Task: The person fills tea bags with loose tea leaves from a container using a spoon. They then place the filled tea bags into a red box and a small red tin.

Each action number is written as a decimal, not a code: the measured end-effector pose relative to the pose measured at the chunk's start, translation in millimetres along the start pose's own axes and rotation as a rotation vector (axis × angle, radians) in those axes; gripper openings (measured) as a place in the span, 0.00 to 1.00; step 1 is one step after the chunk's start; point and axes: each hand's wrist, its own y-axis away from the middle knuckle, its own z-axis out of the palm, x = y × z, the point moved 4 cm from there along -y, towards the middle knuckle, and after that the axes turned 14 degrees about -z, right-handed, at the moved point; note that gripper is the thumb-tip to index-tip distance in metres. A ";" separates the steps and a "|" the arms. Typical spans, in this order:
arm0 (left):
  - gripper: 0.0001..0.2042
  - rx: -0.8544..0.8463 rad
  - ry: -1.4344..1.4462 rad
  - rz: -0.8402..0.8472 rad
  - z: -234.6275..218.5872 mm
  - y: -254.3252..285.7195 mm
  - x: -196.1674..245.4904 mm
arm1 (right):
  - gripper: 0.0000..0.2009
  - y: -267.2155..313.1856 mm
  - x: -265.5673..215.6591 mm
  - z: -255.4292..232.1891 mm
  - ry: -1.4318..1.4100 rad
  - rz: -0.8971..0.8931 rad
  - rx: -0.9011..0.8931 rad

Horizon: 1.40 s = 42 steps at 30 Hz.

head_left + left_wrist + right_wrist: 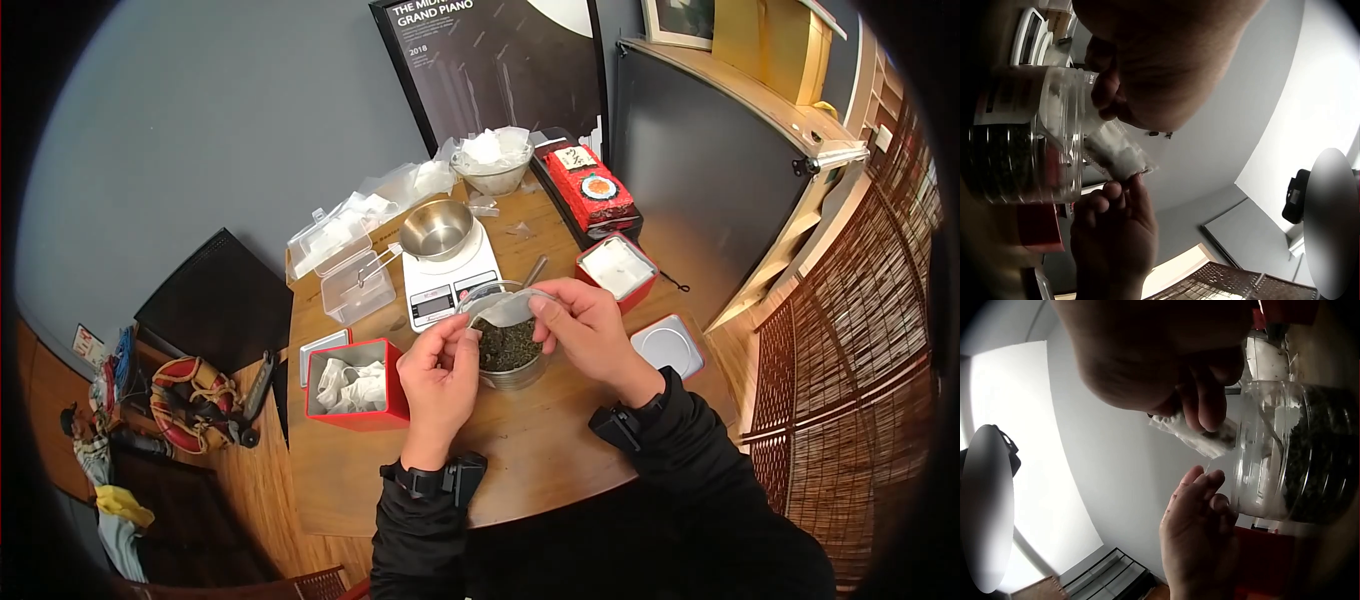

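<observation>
A small white tea bag (512, 308) is held over the mouth of a clear jar (515, 378) of dark dried leaves (508, 345). My right hand (592, 335) pinches one end of the bag. On the other side, my left hand (440, 375) pinches a thin string from it, which shows between the left fingertips (1200, 475) and the bag in the right wrist view. Seen from the left wrist, the bag (1117, 153) looks filled at its lower part. A metal spoon handle (538, 270) rises behind the jar's rim.
Left of the jar stands a red tin (395, 390) of white bags. A white scale (450, 272) carries a steel pan (437, 230). Another red tin (625, 285), a tin lid (668, 347) and a red tea package (592, 190) lie to the right. Behind stands a glass bowl (495, 180).
</observation>
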 end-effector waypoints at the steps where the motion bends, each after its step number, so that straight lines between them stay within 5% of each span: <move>1: 0.08 -0.003 -0.026 0.003 -0.1 -0.1 -0.2 | 0.14 0.4 -0.2 0.0 0.060 0.011 -0.005; 7: 0.08 -0.031 -0.042 -0.049 -2.3 -1.5 -1.1 | 0.12 -1.7 -7.5 1.6 0.407 -0.088 -0.052; 10: 0.08 -0.021 -0.091 0.031 -0.1 -1.7 2.1 | 0.11 -2.0 -10.6 3.7 0.487 -0.274 0.003; 17: 0.11 -0.065 -0.273 0.041 1.1 0.6 8.6 | 0.10 -1.4 -15.1 4.7 0.492 -0.339 0.028; 22: 0.12 -0.019 -0.444 0.308 4.7 -0.2 20.2 | 0.09 -0.8 -17.2 8.7 0.469 -0.412 -0.013; 42: 0.02 -0.015 -0.494 0.279 10.8 1.6 23.0 | 0.10 1.3 -16.3 13.2 0.434 -0.332 -0.059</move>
